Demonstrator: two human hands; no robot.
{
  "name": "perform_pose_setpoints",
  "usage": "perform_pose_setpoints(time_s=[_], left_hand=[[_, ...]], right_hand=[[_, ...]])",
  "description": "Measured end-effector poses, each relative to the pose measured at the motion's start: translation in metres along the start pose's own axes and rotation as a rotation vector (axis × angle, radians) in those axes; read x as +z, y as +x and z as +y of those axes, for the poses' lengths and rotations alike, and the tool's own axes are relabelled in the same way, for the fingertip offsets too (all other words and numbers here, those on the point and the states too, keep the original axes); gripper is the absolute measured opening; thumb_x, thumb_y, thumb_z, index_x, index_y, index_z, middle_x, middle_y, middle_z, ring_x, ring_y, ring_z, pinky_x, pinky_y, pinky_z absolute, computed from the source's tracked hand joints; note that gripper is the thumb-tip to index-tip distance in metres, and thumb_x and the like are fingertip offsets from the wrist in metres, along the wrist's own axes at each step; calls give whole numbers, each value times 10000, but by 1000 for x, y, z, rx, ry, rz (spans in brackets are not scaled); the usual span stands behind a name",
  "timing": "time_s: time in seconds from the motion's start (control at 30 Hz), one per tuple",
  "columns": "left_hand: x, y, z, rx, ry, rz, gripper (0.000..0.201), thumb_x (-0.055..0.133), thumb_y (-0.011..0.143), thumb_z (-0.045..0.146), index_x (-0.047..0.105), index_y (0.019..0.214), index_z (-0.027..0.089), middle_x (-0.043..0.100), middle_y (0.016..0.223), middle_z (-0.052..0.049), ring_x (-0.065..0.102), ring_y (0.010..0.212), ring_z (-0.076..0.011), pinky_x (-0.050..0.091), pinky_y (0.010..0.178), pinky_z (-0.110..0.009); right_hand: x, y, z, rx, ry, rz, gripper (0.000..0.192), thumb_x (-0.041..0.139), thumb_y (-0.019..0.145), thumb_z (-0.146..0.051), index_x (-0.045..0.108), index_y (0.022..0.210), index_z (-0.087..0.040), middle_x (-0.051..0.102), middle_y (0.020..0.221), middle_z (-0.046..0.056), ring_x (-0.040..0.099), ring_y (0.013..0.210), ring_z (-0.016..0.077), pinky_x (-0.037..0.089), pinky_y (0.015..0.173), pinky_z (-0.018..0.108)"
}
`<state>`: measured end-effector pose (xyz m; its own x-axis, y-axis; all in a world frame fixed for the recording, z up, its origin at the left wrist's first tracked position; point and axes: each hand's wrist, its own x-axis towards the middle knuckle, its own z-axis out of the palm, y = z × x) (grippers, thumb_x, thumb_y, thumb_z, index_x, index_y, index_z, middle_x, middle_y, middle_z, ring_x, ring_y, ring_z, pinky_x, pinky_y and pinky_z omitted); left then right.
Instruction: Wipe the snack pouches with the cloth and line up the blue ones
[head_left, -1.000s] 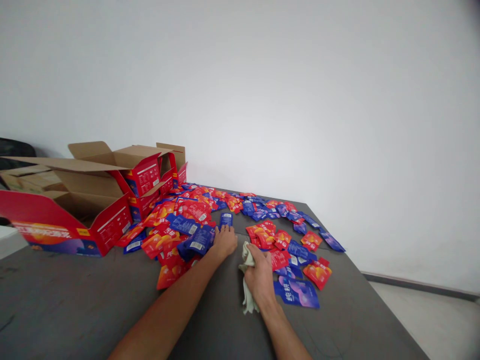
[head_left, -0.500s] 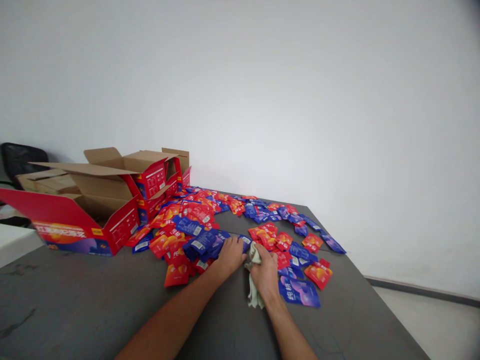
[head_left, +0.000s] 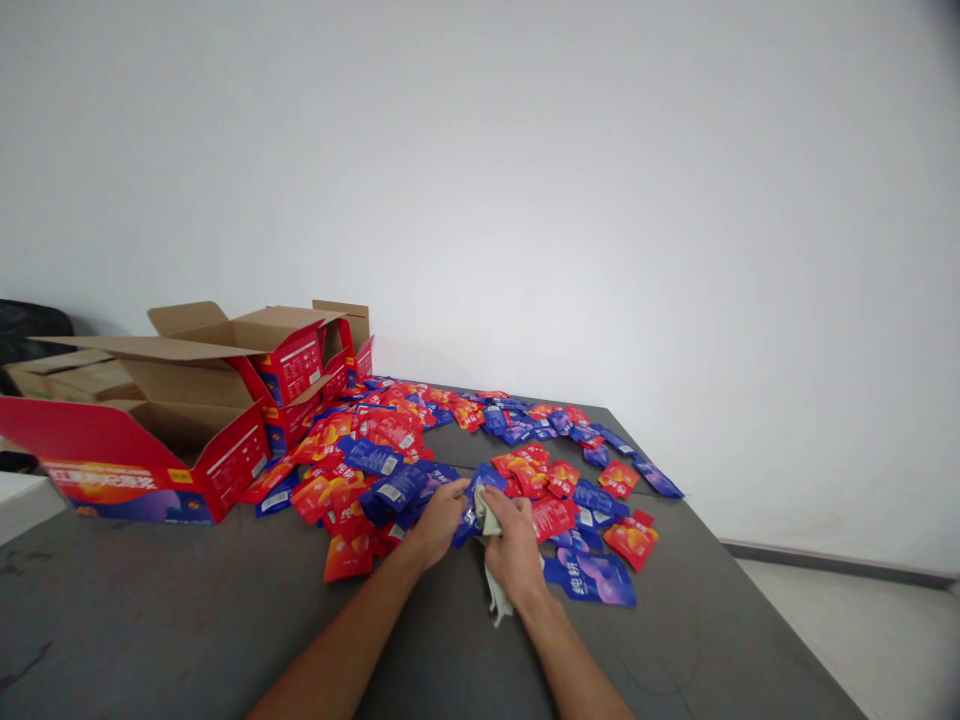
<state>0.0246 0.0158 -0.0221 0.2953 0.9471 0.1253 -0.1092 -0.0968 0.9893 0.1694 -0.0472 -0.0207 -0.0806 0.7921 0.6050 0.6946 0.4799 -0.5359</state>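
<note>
A dark grey tabletop (head_left: 187,620) fills the lower part of the frame, marked with darker smudges at the lower left and faint curved scratches at the lower right. Behind it a plain white wall (head_left: 562,200) takes up the whole upper half, and at the right edge a pale floor (head_left: 810,595) meets it along a dark skirting strip (head_left: 840,567). Red printed boxes (head_left: 135,490) with raised brown flaps stand open at centre left, a brown carton (head_left: 71,375) behind them and a black object (head_left: 30,325) at the far left edge. Red and blue pouches lie heaped left of centre (head_left: 390,430), with a looser scatter right of centre (head_left: 581,500). Just below the middle of the frame, between the two hands, is one blue pouch (head_left: 466,522); its long axis slants from lower left to upper right, and which end carries the spout cannot be told behind the fingers. The left hand (head_left: 440,525) is closed on its left edge, thumb and fingers pinched together. The right hand (head_left: 514,545) is clamped on a pale cloth (head_left: 487,513), which lies against the pouch and hangs below the palm; whether those fingers also grip the pouch through it cannot be told.
</note>
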Motion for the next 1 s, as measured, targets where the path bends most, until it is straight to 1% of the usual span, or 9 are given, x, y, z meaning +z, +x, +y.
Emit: perform_pose_setpoints(time_s=[0.07,0.13,0.3,0.4,0.53,0.67,0.77,0.87,1.0], left_hand=[[2,-10,4,-32,-292,-81,466,583,682,117,670,1138,155,717,960,-88,627,723,-151,417,611,-217],[1,-18,9,-55,-410,-150,582,590,598,55,672,1164,166,715,994,-91,622,728,-141,394,590,-197],[-2,-27,19,-55,-405,-237,737,536,542,-4,656,1244,186,706,1083,-99,613,767,-145,351,558,-188],[0,-27,18,-53,-415,-227,759,545,549,0,642,1277,190,702,1110,-102,607,765,-144,356,571,-196],[-2,-24,18,-49,-496,-122,780,551,510,-3,651,1258,192,695,1152,-100,612,758,-138,364,571,-193],[-8,-20,21,-41,-611,-3,751,523,468,14,681,1184,181,695,1165,-97,645,856,-176,458,688,-232],[-7,-18,23,-58,-610,119,610,570,534,57,697,1119,174,708,1103,-85,650,836,-170,472,692,-237],[-8,-16,20,-31,-515,243,492,651,579,97,701,1062,172,715,998,-62,646,774,-153,468,653,-228],[-12,-14,16,-70,-463,403,666,676,567,89,629,1218,225,705,906,-15,624,665,-126,445,581,-215]], right_hand=[[3,-3,-4,-43,-12,-75,817,424,592,112,643,1286,-260,628,1324,24,538,988,237,469,887,376],[4,-4,-6,-58,-22,-108,834,421,582,116,640,1291,-266,622,1334,17,529,981,233,468,876,367],[3,-1,4,-4,-54,35,748,405,683,89,619,1317,-246,587,1381,29,498,1009,236,457,916,396],[1,1,8,-1,-86,95,723,411,710,69,614,1324,-253,582,1391,32,491,990,241,456,905,413],[1,0,-6,-106,-80,-75,837,422,610,93,615,1325,-297,601,1374,-8,492,981,243,460,876,408],[1,-2,-25,-155,-48,-207,883,425,547,96,632,1302,-312,619,1352,-26,500,980,245,460,870,411],[0,-1,-26,-127,-3,-159,813,427,590,95,658,1261,-303,636,1327,-14,520,998,243,467,880,409],[-2,3,-20,-34,69,6,732,432,679,78,641,1283,-281,630,1323,26,544,1015,238,475,902,412],[-5,4,-18,30,128,117,635,445,754,37,645,1273,-270,640,1295,54,557,1044,242,477,927,428]])
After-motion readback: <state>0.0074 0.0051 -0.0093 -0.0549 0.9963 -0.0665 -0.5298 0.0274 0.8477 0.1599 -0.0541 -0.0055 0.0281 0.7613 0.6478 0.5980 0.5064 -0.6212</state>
